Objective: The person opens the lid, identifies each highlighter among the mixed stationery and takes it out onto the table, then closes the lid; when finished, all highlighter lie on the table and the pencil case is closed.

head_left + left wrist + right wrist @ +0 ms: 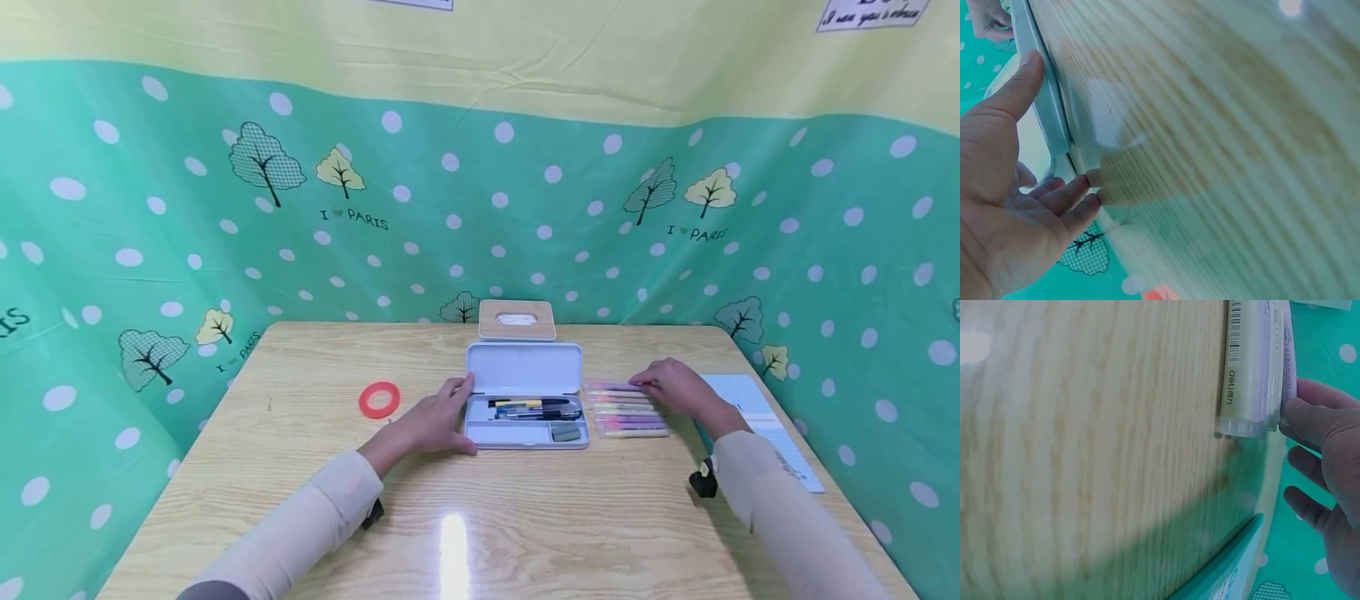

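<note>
My left hand [435, 421] rests at the left end of an open white pencil case [506, 433], thumb along its front edge and fingers by the back corner. Its thumb lies straight against the case wall in the left wrist view. Inside the case are several pens [536, 410] and a grey eraser [566, 432]. Right of it lies a row of pastel highlighter pens [630, 419] in clear plastic. My right hand [675, 387] pinches the end of the farthest one, a purple highlighter pen [1289, 362], between thumb and index finger; the other fingers are spread.
A red ring-shaped roll of tape [366, 402] lies left of my left hand. Behind the pencil case stands a tissue box [491, 321] with a wooden top. A light-blue notebook [780, 442] lies partly under my right forearm. A green dotted curtain [525, 208] surrounds the wooden table [420, 533].
</note>
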{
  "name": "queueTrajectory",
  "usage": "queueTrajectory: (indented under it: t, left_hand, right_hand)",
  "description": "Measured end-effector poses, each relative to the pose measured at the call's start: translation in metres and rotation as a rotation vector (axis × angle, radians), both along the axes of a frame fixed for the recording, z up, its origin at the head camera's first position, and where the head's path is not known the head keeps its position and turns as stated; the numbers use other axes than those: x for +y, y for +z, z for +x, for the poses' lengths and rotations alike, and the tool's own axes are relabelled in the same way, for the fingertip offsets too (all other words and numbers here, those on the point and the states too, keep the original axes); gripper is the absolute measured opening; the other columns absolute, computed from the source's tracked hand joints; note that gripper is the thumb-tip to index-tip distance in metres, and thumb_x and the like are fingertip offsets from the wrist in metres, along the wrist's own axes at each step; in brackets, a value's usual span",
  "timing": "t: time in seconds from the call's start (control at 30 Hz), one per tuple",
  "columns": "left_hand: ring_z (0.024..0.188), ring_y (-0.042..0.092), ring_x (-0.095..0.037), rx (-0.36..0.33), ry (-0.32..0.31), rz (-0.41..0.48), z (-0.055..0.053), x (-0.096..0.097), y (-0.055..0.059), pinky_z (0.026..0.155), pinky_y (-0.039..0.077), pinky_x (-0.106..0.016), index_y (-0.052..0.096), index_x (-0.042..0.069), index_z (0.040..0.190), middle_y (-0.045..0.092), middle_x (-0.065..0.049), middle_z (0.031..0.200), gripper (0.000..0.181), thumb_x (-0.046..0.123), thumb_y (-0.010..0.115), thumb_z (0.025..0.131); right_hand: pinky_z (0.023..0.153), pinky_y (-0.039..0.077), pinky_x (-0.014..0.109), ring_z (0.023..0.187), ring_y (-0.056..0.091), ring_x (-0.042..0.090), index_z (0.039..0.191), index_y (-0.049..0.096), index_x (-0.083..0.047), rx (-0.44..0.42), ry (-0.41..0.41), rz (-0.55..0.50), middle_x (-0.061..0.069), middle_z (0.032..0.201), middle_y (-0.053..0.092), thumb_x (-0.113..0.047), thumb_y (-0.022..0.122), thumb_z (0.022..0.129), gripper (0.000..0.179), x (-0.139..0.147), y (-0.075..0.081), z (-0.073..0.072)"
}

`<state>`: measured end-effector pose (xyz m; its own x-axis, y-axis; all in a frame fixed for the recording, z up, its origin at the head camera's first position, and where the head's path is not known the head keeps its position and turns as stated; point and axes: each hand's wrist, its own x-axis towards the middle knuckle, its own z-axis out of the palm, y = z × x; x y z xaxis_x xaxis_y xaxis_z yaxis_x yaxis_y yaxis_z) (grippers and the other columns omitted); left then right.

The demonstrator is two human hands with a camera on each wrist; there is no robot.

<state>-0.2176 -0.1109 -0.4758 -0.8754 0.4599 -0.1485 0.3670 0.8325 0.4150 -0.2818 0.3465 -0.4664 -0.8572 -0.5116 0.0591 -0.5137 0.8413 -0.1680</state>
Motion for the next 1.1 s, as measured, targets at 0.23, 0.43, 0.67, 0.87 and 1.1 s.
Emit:
queueTrajectory:
  t: [0.23,0.43,0.67,0.87,1.1]
  left_hand:
    - [0.137,0.051,-0.034,0.002,-0.001,-0.002,-0.001,0.000,-0.001,0.118,0.043,-0.046,0.004,0.016,0.166,0.025,-0.013,0.167,0.126,0.059,0.082,0.077]
    - [0.138,0.050,-0.034,-0.002,0.002,-0.003,0.000,0.000,0.000,0.118,0.042,-0.046,0.004,0.017,0.166,0.024,-0.013,0.167,0.126,0.059,0.082,0.077]
    - [0.137,0.052,-0.034,-0.002,-0.002,-0.004,-0.002,-0.001,-0.001,0.117,0.043,-0.046,0.003,0.017,0.166,0.024,-0.013,0.167,0.126,0.060,0.082,0.077]
    - [0.135,0.053,-0.035,0.001,-0.006,-0.001,-0.002,-0.001,-0.001,0.117,0.044,-0.045,0.003,0.016,0.166,0.025,-0.013,0.167,0.127,0.060,0.082,0.077]
    - [0.132,0.056,-0.036,0.011,-0.013,0.004,-0.002,-0.001,0.001,0.116,0.045,-0.045,0.006,0.012,0.165,0.026,-0.015,0.166,0.127,0.059,0.083,0.076]
  right_hand:
    - [0.086,0.059,0.048,0.094,0.071,0.029,0.113,0.079,-0.009,-0.035,-0.011,-0.001,0.008,0.100,0.077,-0.003,0.065,0.096,0.023,-0.001,-0.001,0.000]
    - [0.089,0.059,0.051,0.099,0.071,0.032,0.114,0.079,-0.008,-0.061,-0.039,0.003,0.011,0.104,0.077,-0.005,0.063,0.098,0.022,-0.002,-0.004,-0.001]
    - [0.093,0.056,0.054,0.105,0.069,0.036,0.117,0.077,-0.008,-0.099,-0.071,0.007,0.013,0.110,0.076,-0.009,0.062,0.100,0.023,-0.004,0.001,0.002]
    - [0.094,0.055,0.056,0.107,0.068,0.037,0.120,0.076,-0.008,-0.097,-0.091,0.004,0.014,0.113,0.075,-0.013,0.060,0.102,0.024,-0.007,0.009,0.003]
    - [0.095,0.055,0.055,0.111,0.066,0.037,0.126,0.073,-0.009,-0.097,-0.104,-0.027,0.014,0.119,0.074,-0.015,0.059,0.103,0.027,-0.015,0.017,0.001]
